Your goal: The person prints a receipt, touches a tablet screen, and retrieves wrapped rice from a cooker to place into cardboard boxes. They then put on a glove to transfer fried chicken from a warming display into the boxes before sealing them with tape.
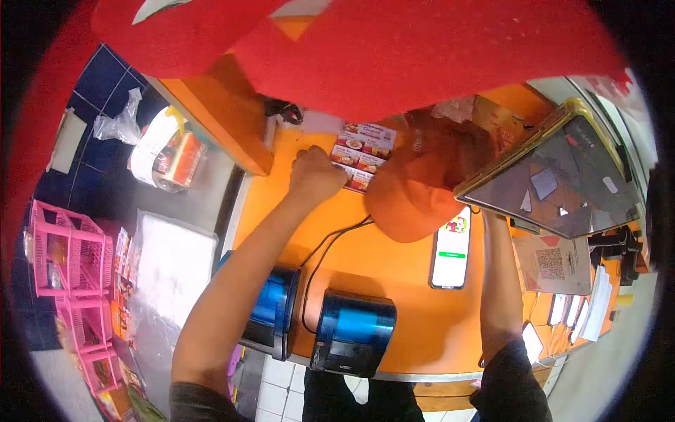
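Observation:
My left hand (318, 174) is curled closed over the orange counter (281, 225), at the left edge of a printed coupon sheet (362, 151). Its fingers are partly hidden, and what they hold, if anything, does not show. A red-orange cap (415, 190) lies to the right, overlapping the sheet's side. Below the cap's brim is a phone (450, 257) with a lit white screen and a green bar. My right forearm (500, 281) reaches past the phone. The right hand itself is hidden behind a tablet (562, 172) in a gold-edged case.
Two blue-black devices (355, 330) with dark cables sit at the counter's near edge. A QR code card (552, 264) and several phones (566, 309) are at the right. Pink baskets (74, 253) and a plastic-wrapped pack (172, 158) stand left. Red fabric (394, 56) covers the top.

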Demonstrator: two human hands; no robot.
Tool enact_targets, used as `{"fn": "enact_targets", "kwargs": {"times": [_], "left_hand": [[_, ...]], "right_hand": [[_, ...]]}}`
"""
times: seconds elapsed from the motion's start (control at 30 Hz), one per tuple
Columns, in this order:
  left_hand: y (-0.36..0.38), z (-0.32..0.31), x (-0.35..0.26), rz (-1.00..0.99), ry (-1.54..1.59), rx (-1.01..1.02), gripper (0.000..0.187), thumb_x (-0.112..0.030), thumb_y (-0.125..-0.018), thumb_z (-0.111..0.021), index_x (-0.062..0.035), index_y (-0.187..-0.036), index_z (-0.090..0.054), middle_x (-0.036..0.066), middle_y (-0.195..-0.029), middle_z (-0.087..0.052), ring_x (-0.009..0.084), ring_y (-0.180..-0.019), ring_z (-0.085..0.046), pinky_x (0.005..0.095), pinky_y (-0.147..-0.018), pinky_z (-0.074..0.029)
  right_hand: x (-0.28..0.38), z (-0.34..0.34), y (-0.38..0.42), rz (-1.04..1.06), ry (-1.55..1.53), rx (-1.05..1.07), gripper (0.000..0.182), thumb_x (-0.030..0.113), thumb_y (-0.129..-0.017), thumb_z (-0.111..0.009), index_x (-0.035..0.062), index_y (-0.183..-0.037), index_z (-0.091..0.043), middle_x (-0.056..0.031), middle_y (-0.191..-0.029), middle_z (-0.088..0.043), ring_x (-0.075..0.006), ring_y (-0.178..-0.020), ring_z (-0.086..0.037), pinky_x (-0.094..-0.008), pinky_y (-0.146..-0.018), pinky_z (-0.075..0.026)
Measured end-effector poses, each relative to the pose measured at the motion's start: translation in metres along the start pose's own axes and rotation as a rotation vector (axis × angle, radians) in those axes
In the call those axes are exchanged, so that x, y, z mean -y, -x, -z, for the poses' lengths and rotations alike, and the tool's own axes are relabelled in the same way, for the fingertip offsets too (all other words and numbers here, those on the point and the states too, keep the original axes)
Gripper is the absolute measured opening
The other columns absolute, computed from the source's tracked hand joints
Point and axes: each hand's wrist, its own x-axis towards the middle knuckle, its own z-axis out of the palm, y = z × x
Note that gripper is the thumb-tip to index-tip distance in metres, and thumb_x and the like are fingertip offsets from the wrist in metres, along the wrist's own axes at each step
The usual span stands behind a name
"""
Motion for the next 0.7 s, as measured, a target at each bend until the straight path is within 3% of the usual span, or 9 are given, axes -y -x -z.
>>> {"fn": "enact_targets", "kwargs": {"times": [0.1, 0.33, 0.43, 0.5, 0.6, 0.7], "left_hand": [[-0.008, 0.002, -0.005, 0.046, -0.006, 0.077, 0.06, -0.034, -0.074, -0.076, 0.0035, -0.119, -0.062, 0.027, -0.129, -0.058, 0.0423, -0.12, -0.058, 0.0446, -0.101, -0.05], [0.009, 0.001, -0.025, 0.058, -0.073, 0.002, 0.071, -0.05, -0.076, -0.076, 0.0013, -0.123, -0.06, 0.024, -0.134, -0.052, 0.0354, -0.126, -0.053, 0.0447, -0.101, -0.05], [0.016, -0.001, -0.034, 0.059, -0.139, -0.04, 0.082, -0.058, -0.072, -0.078, 0.0014, -0.124, -0.058, 0.021, -0.13, -0.053, 0.0332, -0.123, -0.053, 0.0433, -0.099, -0.051], [0.02, -0.005, -0.038, -0.029, -0.165, -0.04, 0.102, -0.067, -0.061, -0.078, 0.0073, -0.127, -0.056, 0.025, -0.132, -0.053, 0.0375, -0.126, -0.051, 0.0443, -0.103, -0.047], [0.031, -0.007, -0.057, 0.022, -0.284, -0.013, 0.118, -0.071, -0.057, -0.078, 0.0093, -0.137, -0.044, 0.024, -0.139, -0.046, 0.0353, -0.13, -0.044, 0.0457, -0.104, -0.045], [0.037, -0.012, -0.058, 0.009, -0.371, 0.018, 0.119, -0.07, -0.059, -0.077, 0.0102, -0.139, -0.039, 0.024, -0.144, -0.039, 0.0349, -0.133, -0.04, 0.0482, -0.103, -0.045]], "right_hand": [[-0.01, 0.007, 0.008, -0.017, 0.047, -0.007, 0.038, 0.026, -0.083, -0.068, 0.0048, -0.114, -0.065, -0.021, -0.112, -0.068, -0.0417, -0.108, -0.064, -0.0462, -0.091, -0.051], [-0.014, 0.019, 0.01, -0.016, 0.081, -0.045, 0.041, 0.029, -0.084, -0.068, 0.0057, -0.118, -0.064, -0.0206, -0.116, -0.067, -0.0412, -0.11, -0.063, -0.0468, -0.092, -0.051], [-0.004, 0.016, 0.008, 0.007, 0.091, -0.071, 0.043, 0.031, -0.085, -0.068, 0.0061, -0.119, -0.063, -0.0204, -0.117, -0.066, -0.041, -0.111, -0.063, -0.0471, -0.093, -0.051], [0.011, 0.013, -0.002, 0.04, 0.101, -0.092, 0.044, 0.032, -0.085, -0.068, 0.0063, -0.12, -0.063, -0.0203, -0.118, -0.066, -0.0408, -0.111, -0.062, -0.0472, -0.093, -0.05], [0.045, 0.001, -0.015, 0.113, 0.126, -0.148, 0.045, 0.034, -0.086, -0.068, 0.0067, -0.122, -0.062, -0.0201, -0.12, -0.065, -0.0406, -0.112, -0.062, -0.0475, -0.093, -0.05], [0.071, -0.007, -0.034, 0.172, 0.169, -0.198, 0.047, 0.035, -0.086, -0.068, 0.0071, -0.123, -0.061, -0.02, -0.121, -0.065, -0.0403, -0.113, -0.062, -0.0478, -0.094, -0.05]]}}
